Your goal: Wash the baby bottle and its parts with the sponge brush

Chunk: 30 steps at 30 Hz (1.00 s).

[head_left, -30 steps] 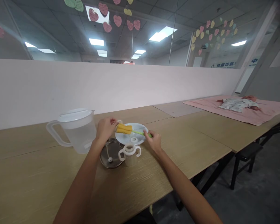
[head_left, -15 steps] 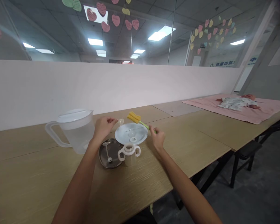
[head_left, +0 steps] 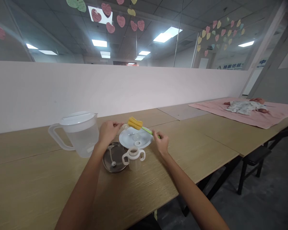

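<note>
My left hand [head_left: 109, 130] pinches a small clear piece, apparently a silicone bottle nipple [head_left: 125, 126]. In my right hand [head_left: 161, 140] is the green handle of a bottle brush [head_left: 135, 123], whose yellow sponge head meets or nearly meets the nipple. Both are above a white bowl [head_left: 122, 140], which holds a white ring [head_left: 137, 143] and a clear rounded part. Just in front of the bowl stands a clear baby bottle [head_left: 134, 163] with two white handles and no lid. A metal tray [head_left: 120, 161] beside it carries a straw with a weighted end [head_left: 111, 156].
A lidded clear plastic pitcher [head_left: 80, 135] stands left of my left hand. Far right on the wooden table [head_left: 196, 143], a baby-like figure [head_left: 244, 107] lies on a pink towel [head_left: 211, 108]. A low white wall [head_left: 124, 89] with glass above runs behind. Dark stools [head_left: 256, 156] stand right.
The brush head has moved left and slightly down, towards the nipple in my left hand. Both hands keep their holds. The whole view has shifted slightly.
</note>
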### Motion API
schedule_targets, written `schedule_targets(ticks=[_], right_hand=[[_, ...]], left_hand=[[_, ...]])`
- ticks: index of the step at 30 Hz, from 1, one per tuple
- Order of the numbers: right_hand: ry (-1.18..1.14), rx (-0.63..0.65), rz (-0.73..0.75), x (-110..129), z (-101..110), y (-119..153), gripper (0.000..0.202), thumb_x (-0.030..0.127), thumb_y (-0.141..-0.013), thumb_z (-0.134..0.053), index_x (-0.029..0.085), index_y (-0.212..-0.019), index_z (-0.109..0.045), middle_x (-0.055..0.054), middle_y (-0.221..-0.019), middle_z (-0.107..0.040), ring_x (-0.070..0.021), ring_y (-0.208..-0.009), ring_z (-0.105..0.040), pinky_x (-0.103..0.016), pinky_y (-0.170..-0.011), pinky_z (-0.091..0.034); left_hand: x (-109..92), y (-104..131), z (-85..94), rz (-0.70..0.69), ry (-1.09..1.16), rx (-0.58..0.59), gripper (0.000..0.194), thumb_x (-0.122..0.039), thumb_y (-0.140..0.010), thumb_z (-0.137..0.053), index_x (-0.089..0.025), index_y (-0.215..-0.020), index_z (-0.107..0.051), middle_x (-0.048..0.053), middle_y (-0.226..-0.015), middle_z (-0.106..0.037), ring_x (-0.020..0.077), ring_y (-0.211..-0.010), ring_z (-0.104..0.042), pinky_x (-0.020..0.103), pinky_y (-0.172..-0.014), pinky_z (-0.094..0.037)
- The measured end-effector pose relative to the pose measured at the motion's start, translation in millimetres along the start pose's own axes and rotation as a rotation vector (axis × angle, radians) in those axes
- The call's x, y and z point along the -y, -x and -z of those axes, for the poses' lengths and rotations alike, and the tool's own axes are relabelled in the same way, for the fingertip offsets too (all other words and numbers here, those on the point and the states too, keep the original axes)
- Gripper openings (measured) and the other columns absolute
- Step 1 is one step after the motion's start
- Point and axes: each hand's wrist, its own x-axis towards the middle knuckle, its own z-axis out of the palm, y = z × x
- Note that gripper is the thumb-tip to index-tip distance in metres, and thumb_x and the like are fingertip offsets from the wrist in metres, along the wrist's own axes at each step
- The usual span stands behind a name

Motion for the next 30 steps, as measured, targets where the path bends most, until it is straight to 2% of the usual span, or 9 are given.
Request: schedule_targets(ticks=[16, 25, 30], right_hand=[[-0.021, 0.020, 0.052, 1.9, 1.1, 1.7, 0.049, 0.056, -0.079, -0.046, 0.019, -0.049, -0.034, 0.004, -0.052, -0.027, -0.0088, -0.052, -0.028, -0.024, -0.051, -0.024], [0.003, 0.052, 0.083, 2.4, 1.5, 3.0, 0.049, 0.055, -0.079, -0.046, 0.019, -0.049, -0.034, 0.004, -0.051, -0.026, -0.0091, -0.051, -0.028, -0.023, -0.049, -0.024], [0.022, 0.084, 0.116, 2.1, 0.4, 5.6, 0.049, 0.056, -0.079, -0.046, 0.018, -0.049, -0.038, 0.004, -0.050, -0.028, -0.0088, -0.051, -0.030, -0.023, -0.051, -0.024]], left_hand=[[4.4, -0.7, -0.8, 0.018, -0.099, -0.018, 0.046, -0.051, -0.079, -0.044, -0.019, -0.053, -0.064, 0.005, -0.052, -0.062, 0.0187, -0.053, -0.057, 0.028, -0.052, -0.033], [1.5, 0.6, 1.5, 0.050, -0.114, -0.009, 0.043, -0.046, -0.077, -0.046, -0.019, -0.048, -0.063, 0.005, -0.047, -0.060, 0.0191, -0.053, -0.057, 0.027, -0.051, -0.034], [1.4, 1.9, 1.4, 0.042, -0.141, -0.022, 0.041, -0.042, -0.075, -0.048, -0.019, -0.042, -0.056, 0.004, -0.042, -0.055, 0.0175, -0.049, -0.054, 0.027, -0.049, -0.031]])
